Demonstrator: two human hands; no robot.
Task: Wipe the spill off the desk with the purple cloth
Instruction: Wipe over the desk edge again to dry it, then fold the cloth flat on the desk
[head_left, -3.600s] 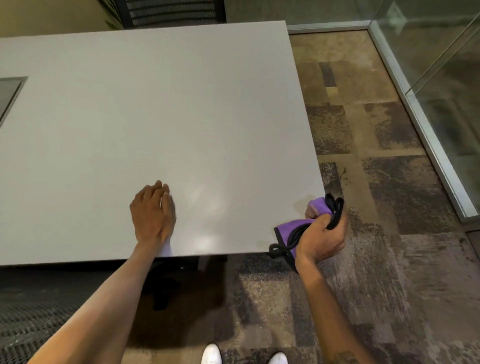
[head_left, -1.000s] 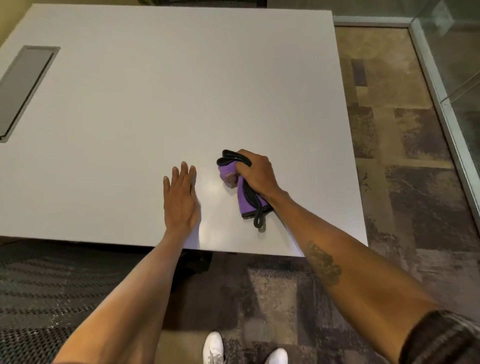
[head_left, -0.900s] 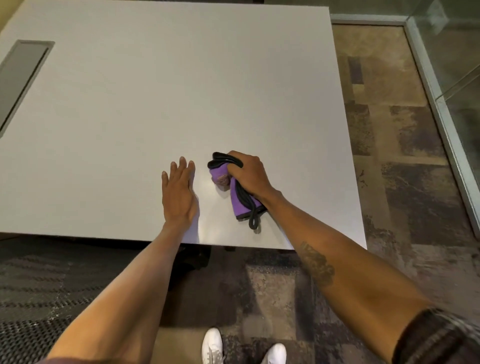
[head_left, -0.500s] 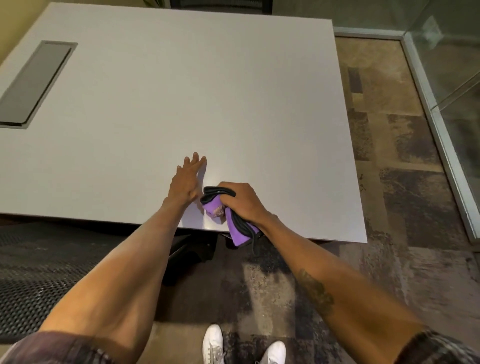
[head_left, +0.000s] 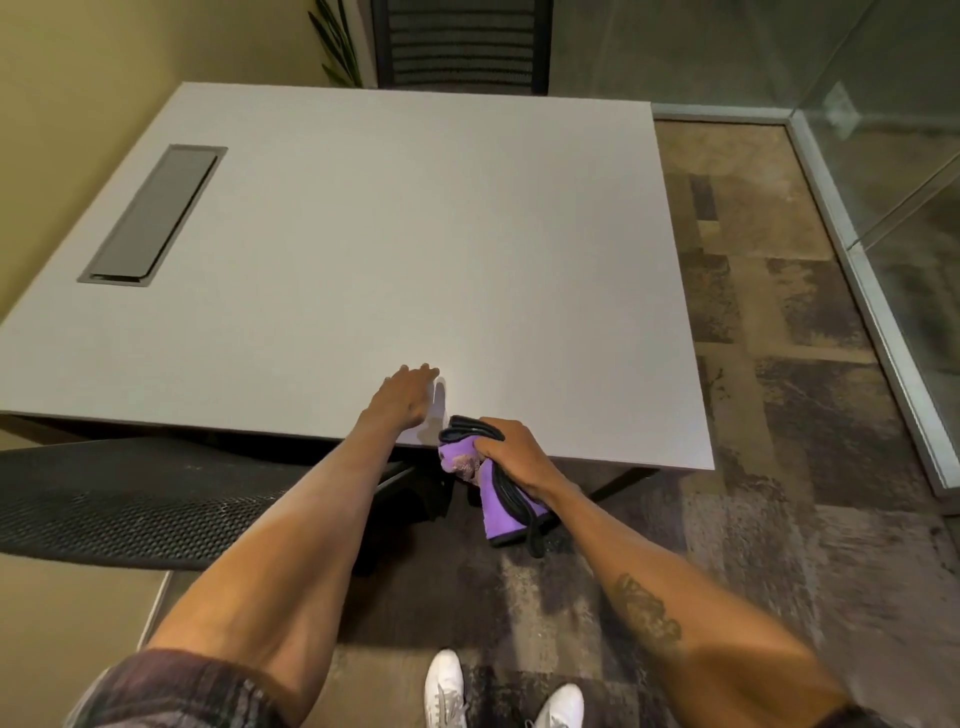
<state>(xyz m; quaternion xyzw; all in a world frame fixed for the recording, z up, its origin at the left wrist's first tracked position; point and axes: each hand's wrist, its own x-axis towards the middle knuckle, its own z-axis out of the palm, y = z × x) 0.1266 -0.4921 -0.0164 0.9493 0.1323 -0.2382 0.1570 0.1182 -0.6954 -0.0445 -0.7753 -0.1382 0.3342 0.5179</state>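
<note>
The grey desk (head_left: 395, 249) fills the upper middle of the head view. My right hand (head_left: 511, 457) grips the purple cloth (head_left: 496, 506), which is bunched, black-edged and hangs past the desk's near edge, mostly off the top. A brownish stain shows on the cloth's upper end. My left hand (head_left: 408, 397) lies flat on the desk near the front edge, just left of the cloth, fingers together and pointing away. No spill is visible on the desk top.
A dark recessed cable tray (head_left: 153, 213) sits in the desk's left part. A black mesh chair (head_left: 130, 499) stands at the lower left, another chair (head_left: 460, 44) beyond the far edge. Glass partition (head_left: 883, 156) at right; patterned carpet below.
My right hand has drawn the cloth toward me across the desk, from beside my left hand to over the near edge. My head has moved back; the left hand stays flat.
</note>
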